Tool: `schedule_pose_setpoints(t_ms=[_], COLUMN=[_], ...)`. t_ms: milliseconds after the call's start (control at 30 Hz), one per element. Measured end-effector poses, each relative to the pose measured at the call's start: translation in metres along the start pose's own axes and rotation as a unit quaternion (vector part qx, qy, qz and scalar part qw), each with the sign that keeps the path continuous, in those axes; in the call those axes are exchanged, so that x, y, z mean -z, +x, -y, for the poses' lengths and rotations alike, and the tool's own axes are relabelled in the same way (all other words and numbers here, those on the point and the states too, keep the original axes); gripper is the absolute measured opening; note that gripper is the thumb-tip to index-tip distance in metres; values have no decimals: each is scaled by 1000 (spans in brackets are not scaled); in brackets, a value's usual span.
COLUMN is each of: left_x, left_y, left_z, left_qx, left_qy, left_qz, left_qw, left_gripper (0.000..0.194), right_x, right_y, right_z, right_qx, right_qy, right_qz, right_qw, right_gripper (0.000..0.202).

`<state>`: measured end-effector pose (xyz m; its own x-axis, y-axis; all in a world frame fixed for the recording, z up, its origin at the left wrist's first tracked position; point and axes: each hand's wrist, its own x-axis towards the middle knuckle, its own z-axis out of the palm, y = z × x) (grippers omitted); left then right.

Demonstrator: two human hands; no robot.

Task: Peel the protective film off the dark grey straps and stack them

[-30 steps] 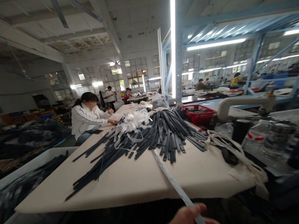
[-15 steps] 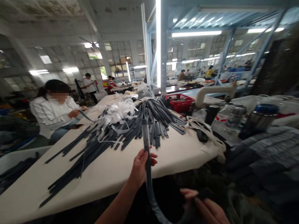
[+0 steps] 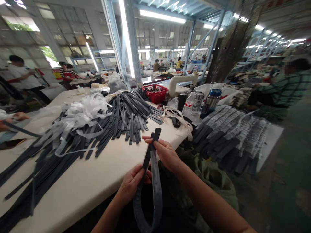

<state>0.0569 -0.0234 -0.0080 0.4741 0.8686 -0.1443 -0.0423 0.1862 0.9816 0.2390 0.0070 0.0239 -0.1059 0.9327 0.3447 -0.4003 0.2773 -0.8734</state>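
Note:
A dark grey strap (image 3: 157, 184) hangs in a loop in front of me, its two ends close together at the top. My right hand (image 3: 166, 154) pinches the strap near those ends, thumb and fingers closed on it. Lower down, my left hand (image 3: 133, 182) is closed around the left side of the loop. Just beyond my hands, a fanned pile of similar dark straps (image 3: 128, 113) lies on the cream-covered table (image 3: 116, 176). Crumpled translucent white strips (image 3: 85, 108) rest over more straps to the left.
Behind the pile stands a red basket (image 3: 155, 94). A blue-lidded flask (image 3: 211, 101) and other bottles are at the table's right. Plastic-wrapped bundles (image 3: 225, 136) lie on the right. At the left edge, a co-worker's hand (image 3: 20, 116) is near another strap.
The view has swung right. My right hand has risen from low on the right to the strap's top, bringing the ends together in a loop. My left hand sits lower on it.

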Motion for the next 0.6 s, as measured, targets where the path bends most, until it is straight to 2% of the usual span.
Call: schedule_pose_setpoints(t_ms=[167, 433, 600], left_x=[3, 10, 7], left_y=[7, 4, 3], left_z=[2, 15, 15], left_qx=[-18, -17, -27], left_qy=[10, 101, 80], left_qz=[7, 15, 26], left_qw=[1000, 995, 996], left_gripper=[34, 37, 44], right_x=[-3, 7, 7], right_y=[-5, -4, -5], right_z=[-1, 1, -5], right_qx=[19, 34, 27], right_qy=[-36, 28, 5], right_qz=[-26, -118, -106], right_qw=[999, 992, 994], right_gripper=[26, 24, 26])
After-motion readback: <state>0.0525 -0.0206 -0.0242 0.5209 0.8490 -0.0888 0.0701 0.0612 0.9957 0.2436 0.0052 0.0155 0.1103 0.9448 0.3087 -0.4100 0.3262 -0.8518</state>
